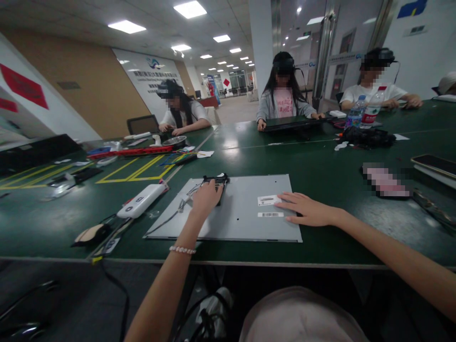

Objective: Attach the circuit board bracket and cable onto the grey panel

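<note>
A flat grey metal panel (245, 190) lies on the table in front of me. Near its far left side sits a black plastic part (221, 182), with thin grey cables (182, 204) running from it across the panel. My left hand (206, 195) is closed over that part; the hand itself hides much of the part and some fingertips. On the panel's right side my right hand (309, 209) lies flat, fingers stretched out, touching the edge of a white label (268, 200). A second label with a barcode (270, 214) is just below.
Left of the panel are a white power strip (141, 200) and a beige and black mouse (91, 234). A phone (386, 180) lies to the right, with bottles (372, 110) farther back. Several people sit across the green table (245, 152).
</note>
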`<state>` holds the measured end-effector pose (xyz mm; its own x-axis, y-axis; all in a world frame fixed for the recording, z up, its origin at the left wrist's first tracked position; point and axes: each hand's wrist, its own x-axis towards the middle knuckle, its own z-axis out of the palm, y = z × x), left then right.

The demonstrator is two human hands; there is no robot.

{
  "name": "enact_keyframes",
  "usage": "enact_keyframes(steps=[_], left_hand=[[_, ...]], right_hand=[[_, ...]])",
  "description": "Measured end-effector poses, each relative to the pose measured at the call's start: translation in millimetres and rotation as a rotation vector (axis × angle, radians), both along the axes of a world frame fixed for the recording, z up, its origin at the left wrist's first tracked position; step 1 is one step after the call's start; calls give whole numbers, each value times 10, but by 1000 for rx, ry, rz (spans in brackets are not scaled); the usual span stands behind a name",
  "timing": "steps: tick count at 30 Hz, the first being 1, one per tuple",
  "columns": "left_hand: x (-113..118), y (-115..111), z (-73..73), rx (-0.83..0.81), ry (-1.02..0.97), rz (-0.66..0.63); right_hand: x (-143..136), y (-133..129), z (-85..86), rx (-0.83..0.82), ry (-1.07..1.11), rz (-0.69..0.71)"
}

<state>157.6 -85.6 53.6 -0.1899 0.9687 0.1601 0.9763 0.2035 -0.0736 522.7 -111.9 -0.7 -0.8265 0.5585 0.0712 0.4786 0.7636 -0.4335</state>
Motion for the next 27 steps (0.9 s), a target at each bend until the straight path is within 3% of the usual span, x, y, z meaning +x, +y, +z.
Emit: enact_keyframes(steps=[3, 6, 9, 13, 17, 21, 27], left_hand=[[-274, -7, 132, 31, 42, 21], [-619, -43, 195, -50, 101, 129], [-927, -81, 174, -133, 77, 202], [-1171, -89, 128, -95, 85, 195], [-1175, 36, 199, 49, 142, 126], [-972, 387, 273, 154, 149, 76], [-664, 977, 173, -16, 21, 83]], right_hand=[[0, -15, 14, -11, 8, -1], [-3, -20, 11, -9, 4, 0], [-9, -16, 2, 4, 3, 2], [-13, -11, 1, 2, -9, 0], [-13, -7, -8, 2, -7, 5], [-12, 1, -15, -1, -1, 4], [-18, 22, 14, -17, -13, -3]])
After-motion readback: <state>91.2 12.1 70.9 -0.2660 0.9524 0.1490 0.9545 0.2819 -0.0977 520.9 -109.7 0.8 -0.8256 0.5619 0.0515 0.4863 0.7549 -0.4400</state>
